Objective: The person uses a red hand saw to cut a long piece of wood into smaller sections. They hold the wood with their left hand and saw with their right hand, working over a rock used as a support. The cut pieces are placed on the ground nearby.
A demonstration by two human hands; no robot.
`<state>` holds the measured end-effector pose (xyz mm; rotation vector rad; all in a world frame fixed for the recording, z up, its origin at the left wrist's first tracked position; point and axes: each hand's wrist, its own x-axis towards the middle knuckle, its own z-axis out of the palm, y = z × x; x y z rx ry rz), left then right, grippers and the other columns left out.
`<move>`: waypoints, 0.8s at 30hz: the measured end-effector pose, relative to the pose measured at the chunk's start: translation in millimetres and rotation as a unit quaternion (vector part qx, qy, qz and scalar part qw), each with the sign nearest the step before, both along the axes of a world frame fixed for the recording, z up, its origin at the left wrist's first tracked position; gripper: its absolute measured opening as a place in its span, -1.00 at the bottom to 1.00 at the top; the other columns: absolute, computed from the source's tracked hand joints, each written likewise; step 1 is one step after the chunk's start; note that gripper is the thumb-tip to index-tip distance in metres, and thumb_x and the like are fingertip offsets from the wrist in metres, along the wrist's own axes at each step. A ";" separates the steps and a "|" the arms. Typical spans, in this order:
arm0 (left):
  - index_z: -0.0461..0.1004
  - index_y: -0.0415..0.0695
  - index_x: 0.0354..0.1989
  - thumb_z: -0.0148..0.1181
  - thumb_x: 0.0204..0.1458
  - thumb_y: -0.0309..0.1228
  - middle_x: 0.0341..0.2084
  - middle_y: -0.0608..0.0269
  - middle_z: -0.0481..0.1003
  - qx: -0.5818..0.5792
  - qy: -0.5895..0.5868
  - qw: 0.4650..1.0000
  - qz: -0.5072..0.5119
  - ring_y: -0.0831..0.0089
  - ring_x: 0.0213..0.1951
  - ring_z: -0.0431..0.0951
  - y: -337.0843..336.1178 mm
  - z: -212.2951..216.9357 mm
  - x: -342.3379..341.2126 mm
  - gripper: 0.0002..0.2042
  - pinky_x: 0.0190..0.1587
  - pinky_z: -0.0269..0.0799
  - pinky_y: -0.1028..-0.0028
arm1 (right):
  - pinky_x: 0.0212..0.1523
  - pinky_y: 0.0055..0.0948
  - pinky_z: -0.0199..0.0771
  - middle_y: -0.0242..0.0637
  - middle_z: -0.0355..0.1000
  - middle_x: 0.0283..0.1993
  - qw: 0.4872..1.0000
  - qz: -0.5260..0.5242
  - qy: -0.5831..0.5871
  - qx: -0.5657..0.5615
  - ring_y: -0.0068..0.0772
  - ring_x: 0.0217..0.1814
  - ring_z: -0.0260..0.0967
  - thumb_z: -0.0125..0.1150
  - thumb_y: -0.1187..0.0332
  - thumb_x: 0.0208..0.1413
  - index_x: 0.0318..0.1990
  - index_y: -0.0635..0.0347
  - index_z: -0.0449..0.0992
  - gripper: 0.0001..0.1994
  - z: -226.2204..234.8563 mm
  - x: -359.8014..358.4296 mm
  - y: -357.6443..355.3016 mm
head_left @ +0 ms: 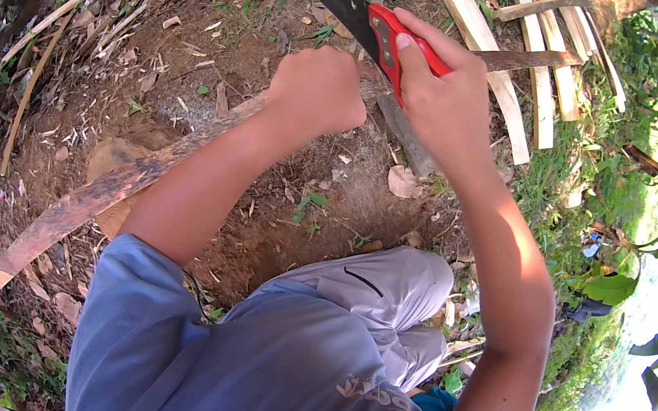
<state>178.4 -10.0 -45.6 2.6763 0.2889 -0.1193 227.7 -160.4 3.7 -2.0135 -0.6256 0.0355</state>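
Observation:
In my right hand (pixel 449 96) is a hand saw with a red riveted handle (pixel 381 35). My fingers and thumb wrap the handle. Its dark blade (pixel 336 3) tapers to a point toward the upper left; no teeth show. To its left, my left hand (pixel 318 86) is closed, back upward, over a long brown wooden strip (pixel 131 176). The strip runs beneath my left forearm, and a brown length beyond my right hand looks like its far end. The fingers underneath are hidden. A cut log (pixel 112 161) lies under the strip's nearer part.
Several pale split wood strips (pixel 541 101) lie at the upper right. A grey flat wood piece (pixel 407 139) rests on the soil below my right hand. Dry leaves, chips and thin sticks (pixel 29 92) cover the ground at left. Green plants (pixel 612 287) grow along the right.

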 end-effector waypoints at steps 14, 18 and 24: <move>0.71 -0.26 -0.12 0.26 -0.09 -0.35 -0.14 -0.16 0.74 0.001 0.032 0.999 0.012 -0.14 -0.03 0.75 1.9 4.7 2.6 -0.64 0.11 0.66 0.02 | -0.55 -0.63 0.14 -0.55 0.32 -0.50 0.936 -0.041 0.112 0.330 -0.80 -0.56 0.13 0.12 0.38 0.56 0.50 0.40 0.39 -0.53 -25.9 -96.0 -100.9; 0.72 -0.30 -0.09 0.24 -0.08 -0.35 -0.11 -0.18 0.73 0.004 0.041 0.999 0.026 -0.12 -0.01 0.76 3.4 3.6 2.2 -0.61 0.12 0.67 0.05 | -0.51 -0.64 0.18 -0.51 0.42 -0.43 0.948 -0.064 0.117 0.290 -0.79 -0.52 0.20 0.17 0.37 0.53 0.50 0.40 0.39 -0.51 -41.2 -117.6 -142.8; 0.68 -0.35 -0.16 0.38 -0.16 -0.27 -0.25 -0.19 0.71 -0.009 -0.010 1.000 0.015 -0.11 -0.13 0.74 8.8 -13.4 11.1 -0.58 -0.02 0.61 0.05 | -0.41 -0.65 0.33 -0.47 0.56 -0.27 0.945 -0.034 0.090 0.312 -0.79 -0.44 0.30 0.28 0.37 0.47 0.49 0.21 0.49 -0.52 -52.9 -102.1 -125.1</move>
